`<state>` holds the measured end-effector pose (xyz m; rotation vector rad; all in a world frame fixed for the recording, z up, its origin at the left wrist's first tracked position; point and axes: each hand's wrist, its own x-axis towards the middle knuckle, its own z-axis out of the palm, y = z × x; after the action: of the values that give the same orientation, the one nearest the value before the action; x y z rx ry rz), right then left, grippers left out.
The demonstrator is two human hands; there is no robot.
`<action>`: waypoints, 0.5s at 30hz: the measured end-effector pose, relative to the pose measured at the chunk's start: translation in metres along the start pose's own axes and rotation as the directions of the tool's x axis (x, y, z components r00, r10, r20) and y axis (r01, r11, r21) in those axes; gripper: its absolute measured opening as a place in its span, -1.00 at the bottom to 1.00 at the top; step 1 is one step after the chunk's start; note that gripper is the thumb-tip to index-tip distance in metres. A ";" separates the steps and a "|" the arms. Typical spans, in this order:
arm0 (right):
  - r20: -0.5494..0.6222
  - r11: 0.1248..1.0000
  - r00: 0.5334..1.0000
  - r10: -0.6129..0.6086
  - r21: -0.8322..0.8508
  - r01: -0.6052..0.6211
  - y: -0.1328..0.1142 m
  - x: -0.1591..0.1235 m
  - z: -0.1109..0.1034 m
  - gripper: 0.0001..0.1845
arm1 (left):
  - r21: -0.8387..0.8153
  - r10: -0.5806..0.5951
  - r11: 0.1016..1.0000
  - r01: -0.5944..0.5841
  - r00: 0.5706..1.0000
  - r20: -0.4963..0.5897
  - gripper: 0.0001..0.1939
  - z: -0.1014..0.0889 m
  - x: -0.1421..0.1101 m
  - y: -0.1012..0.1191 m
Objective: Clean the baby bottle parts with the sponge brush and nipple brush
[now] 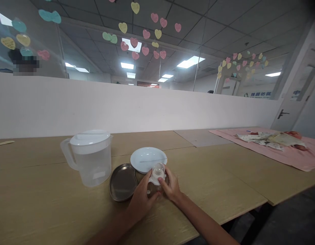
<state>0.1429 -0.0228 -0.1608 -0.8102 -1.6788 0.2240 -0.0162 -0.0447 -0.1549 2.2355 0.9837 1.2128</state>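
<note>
A baby bottle (pixel 156 174) with a clear dome cap and a white collar is held upright between both hands, low over the table. My left hand (pixel 143 195) wraps round its left side, fingers closed on the body. On the other side, my right hand (pixel 170 183) grips it with the thumb against the white collar. Just behind the bottle is a white bowl (pixel 140 156) with a thin rod lying across it. A metal kidney dish (pixel 123 183) rests to the left, close by my left hand.
A lidded clear plastic pitcher (pixel 94 163) stands at the left on the wooden table (pixel 210 183). Far right, a small clothed doll-like figure (pixel 282 139) lies on a pink cloth (pixel 300 161). A white wall (pixel 137 109) with glass above it runs behind the table.
</note>
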 end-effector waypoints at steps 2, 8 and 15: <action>-0.006 0.999 1.000 0.017 0.031 -0.017 0.000 0.000 0.000 -0.55 | 0.023 0.001 1.000 -0.001 1.000 0.009 -0.29 -0.001 0.001 0.002; -0.033 0.988 0.997 0.073 0.139 -0.068 -0.001 0.000 0.001 -0.57 | 0.046 0.010 0.999 -0.011 1.000 0.003 -0.30 -0.003 0.003 0.006; -0.063 0.974 0.991 0.120 0.202 -0.105 -0.002 0.002 0.002 -0.61 | 0.066 0.010 0.998 -0.012 1.000 0.029 -0.30 -0.004 0.003 0.009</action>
<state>0.1404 -0.0230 -0.1585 -0.7544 -1.5144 0.4276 -0.0149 -0.0485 -0.1452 2.3052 1.0160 1.1661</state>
